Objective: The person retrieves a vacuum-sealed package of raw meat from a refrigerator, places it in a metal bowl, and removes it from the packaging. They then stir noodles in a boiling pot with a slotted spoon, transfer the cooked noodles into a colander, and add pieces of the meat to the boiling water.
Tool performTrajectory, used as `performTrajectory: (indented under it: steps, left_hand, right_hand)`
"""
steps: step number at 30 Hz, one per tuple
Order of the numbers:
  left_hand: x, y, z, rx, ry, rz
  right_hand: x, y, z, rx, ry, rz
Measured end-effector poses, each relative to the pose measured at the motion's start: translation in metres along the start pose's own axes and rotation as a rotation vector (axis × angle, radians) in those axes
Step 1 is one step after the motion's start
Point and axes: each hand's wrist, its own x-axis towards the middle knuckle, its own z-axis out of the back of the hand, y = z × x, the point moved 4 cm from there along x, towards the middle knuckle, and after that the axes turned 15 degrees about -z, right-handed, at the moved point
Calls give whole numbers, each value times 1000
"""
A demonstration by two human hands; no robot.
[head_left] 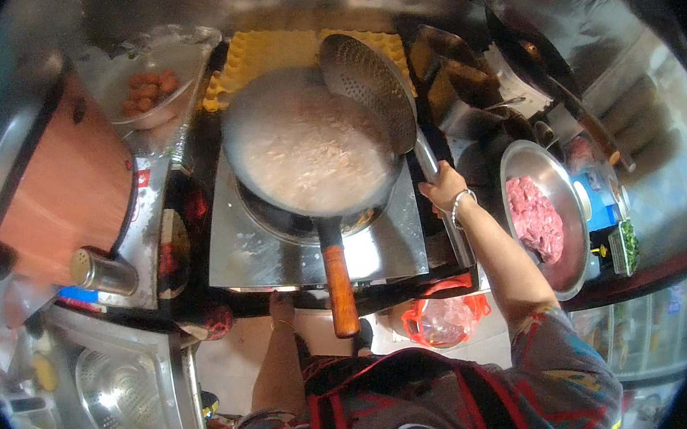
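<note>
A wok (248,114) of pale, cloudy liquid (313,167) with bits in it sits over the burner, partly veiled by steam. Its wooden handle (341,290) points towards me. My right hand (446,188) is wrapped around the metal handle of a large perforated skimmer (360,77). The skimmer's bowl is tilted over the wok's far right rim. At the front edge of the steel stove top (248,265), my left hand (281,308) reaches under the edge. Its fingers are mostly hidden, so what it touches cannot be made out.
On the right stands a steel bowl (574,203) of raw pink meat (534,219). A large pot (70,186) of orange-pink liquid, a shaker can (104,271) and a bowl of brown pieces (148,92) are on the left. Below them rests a steel colander (121,395). A red-rimmed bag (445,320) hangs low.
</note>
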Motion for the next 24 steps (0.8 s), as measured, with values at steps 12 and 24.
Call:
performTrajectory:
  steps: [12,24]
  left_hand:
    - [-97,-185,80,-198,-345,-110]
    - [-116,-353,49,-312,-181,-388]
  right_hand:
    - [-22,9,-77,657,1257,-381]
    - [-69,23,-73,1286,1566,-729]
